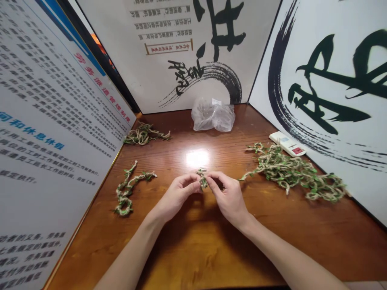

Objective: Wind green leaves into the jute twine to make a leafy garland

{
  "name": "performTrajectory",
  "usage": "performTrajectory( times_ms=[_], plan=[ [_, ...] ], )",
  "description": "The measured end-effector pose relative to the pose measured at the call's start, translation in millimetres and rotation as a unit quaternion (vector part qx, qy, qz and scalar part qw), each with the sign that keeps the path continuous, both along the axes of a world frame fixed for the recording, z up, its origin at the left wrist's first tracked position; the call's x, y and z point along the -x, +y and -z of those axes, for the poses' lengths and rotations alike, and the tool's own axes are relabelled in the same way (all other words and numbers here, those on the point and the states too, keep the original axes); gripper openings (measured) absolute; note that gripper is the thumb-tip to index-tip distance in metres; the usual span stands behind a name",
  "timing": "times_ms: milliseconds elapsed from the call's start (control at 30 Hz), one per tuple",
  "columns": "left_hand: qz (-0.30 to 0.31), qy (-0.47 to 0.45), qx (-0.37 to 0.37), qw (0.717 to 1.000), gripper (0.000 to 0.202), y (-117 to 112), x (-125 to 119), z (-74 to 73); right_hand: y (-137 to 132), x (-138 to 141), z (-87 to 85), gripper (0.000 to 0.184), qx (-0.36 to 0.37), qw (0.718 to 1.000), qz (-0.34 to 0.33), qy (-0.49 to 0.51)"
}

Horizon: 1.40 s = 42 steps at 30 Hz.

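Observation:
Between my two hands, above the middle of the wooden table, is a short piece of twine with green leaves (203, 182). My left hand (182, 192) pinches it from the left with thumb and forefinger. From the right, my right hand (227, 195) closes its thumb and fingertips on the same piece. The fingers cover part of it, so its full length is hidden. Left of my hands lies a loose, bent length of leafy twine (124, 193). A large tangled pile of leafy twine (290, 171) spreads out on the right.
A smaller bundle of leafy twine (143, 134) lies at the back left. At the back stands a crumpled clear plastic bag (213, 117). A white box-like object (287, 143) sits behind the right pile. Printed panels (181, 96) enclose the brown table (181, 249) on three sides.

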<state>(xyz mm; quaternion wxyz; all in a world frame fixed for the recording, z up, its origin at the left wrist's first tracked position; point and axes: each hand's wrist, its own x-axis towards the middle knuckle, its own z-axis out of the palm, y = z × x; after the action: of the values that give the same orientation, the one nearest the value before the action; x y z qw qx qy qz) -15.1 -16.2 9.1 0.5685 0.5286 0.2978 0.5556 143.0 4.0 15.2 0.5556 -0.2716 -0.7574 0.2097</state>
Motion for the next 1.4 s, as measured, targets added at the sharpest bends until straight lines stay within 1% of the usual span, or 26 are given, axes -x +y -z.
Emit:
performTrajectory(
  times_ms=[100,167,200,267,300,367,433,500,567,667,767,800,833,900,967,1000,1033,1067,1100,1133,1167,1200,1267,1333,1367,1400],
  plan=[
    [-0.006,-0.057,0.021,0.998,0.028,-1.0,-7.1,0.8,1.0,-0.9,-2.2,0.018,0.015,1.0,-0.012,0.003],
    [-0.029,-0.062,0.006,0.998,0.027,-0.5,-13.3,2.8,2.2,-1.1,-2.4,0.02,0.027,0.999,-0.019,0.009],
    [-0.054,-0.056,-0.012,0.997,0.025,0.1,-15.8,4.1,2.7,-1.0,-2.0,0.02,0.033,0.999,-0.024,0.013],
    [-0.127,-0.025,-0.074,0.989,0.021,1.1,-18.6,6.5,3.7,-0.6,-0.4,0.021,0.043,0.998,-0.033,0.016],
    [-0.17,0.003,-0.113,0.979,0.018,1.2,-18.7,7.2,4.1,-0.4,0.5,0.021,0.044,0.998,-0.032,0.015],
    [-0.253,0.086,-0.187,0.945,0.012,-0.1,-16.9,7.4,4.4,-0.1,2.1,0.02,0.037,0.999,-0.018,0.014],
    [-0.305,0.173,-0.235,0.907,0.007,-2.9,-14.3,6.0,4.2,-0.1,2.9,0.018,0.019,1.0,0.001,0.015],
    [-0.322,0.222,-0.262,0.882,0.013,-5.7,-12.9,4.2,3.5,-0.2,3.3,0.015,-0.013,1.0,0.017,0.01],
    [-0.323,0.236,-0.272,0.875,0.016,-7.0,-12.8,3.4,2.9,-0.4,3.7,0.012,-0.057,0.998,0.028,-0.005],
    [-0.345,0.245,-0.278,0.862,0.015,-5.1,-12.9,5.4,3.0,-0.5,5.5,0.011,-0.109,0.993,0.041,-0.029],
    [-0.367,0.272,-0.305,0.836,0.014,-1.8,-11.3,9.7,4.0,-0.5,8.5,0.011,-0.116,0.99,0.07,-0.039],
    [-0.375,0.291,-0.32,0.82,0.014,-1.3,-10.8,10.9,4.2,-0.4,9.4,0.011,-0.109,0.99,0.081,-0.042],
    [-0.389,0.316,-0.341,0.796,0.015,-1.3,-10.5,11.6,4.4,-0.4,10.1,0.012,-0.097,0.99,0.091,-0.043],
    [-0.428,0.37,-0.389,0.727,0.013,-2.5,-10.8,11.5,4.6,0.0,10.6,0.014,-0.055,0.992,0.107,-0.041],
    [-0.461,0.408,-0.435,0.657,0.006,-4.7,-12.0,9.7,5.1,0.6,10.0,0.017,0.007,0.993,0.111,-0.027],
    [-0.467,0.417,-0.455,0.633,0.003,-5.7,-12.7,8.5,5.6,0.9,9.5,0.019,0.039,0.993,0.107,-0.015],
    [-0.464,0.421,-0.473,0.62,0.005,-6.4,-13.3,7.4,6.3,1.2,9.0,0.021,0.07,0.993,0.099,-0.001],
    [-0.454,0.42,-0.488,0.616,0.009,-6.7,-13.7,6.6,7.0,1.5,8.7,0.023,0.096,0.991,0.088,0.013],
    [-0.443,0.415,-0.498,0.619,0.011,-6.5,-13.8,6.1,7.7,1.6,8.4,0.025,0.118,0.99,0.078,0.026],
    [-0.433,0.405,-0.5,0.631,0.012,-5.9,-13.8,6.0,8.3,1.5,8.2,0.027,0.135,0.988,0.067,0.037],
    [-0.422,0.395,-0.493,0.65,0.01,-5.0,-13.7,6.3,8.8,1.2,8.0,0.028,0.147,0.986,0.058,0.045],
    [-0.409,0.384,-0.473,0.679,0.008,-4.0,-13.6,6.9,9.0,0.8,7.7,0.028,0.153,0.986,0.051,0.048],
    [-0.376,0.356,-0.404,0.754,0.002,-1.8,-13.7,8.7,8.9,-0.5,6.2,0.028,0.143,0.988,0.042,0.042],
    [-0.336,0.324,-0.331,0.82,0.006,0.0,-14.0,10.8,8.2,-2.0,3.9,0.026,0.117,0.992,0.035,0.028],
    [-0.324,0.309,-0.305,0.841,0.01,0.8,-14.1,11.8,7.9,-2.7,2.7,0.025,0.103,0.994,0.032,0.02],
    [-0.321,0.298,-0.288,0.852,0.012,1.4,-14.0,12.8,7.6,-3.3,1.6,0.024,0.093,0.995,0.028,0.013]
  ],
)
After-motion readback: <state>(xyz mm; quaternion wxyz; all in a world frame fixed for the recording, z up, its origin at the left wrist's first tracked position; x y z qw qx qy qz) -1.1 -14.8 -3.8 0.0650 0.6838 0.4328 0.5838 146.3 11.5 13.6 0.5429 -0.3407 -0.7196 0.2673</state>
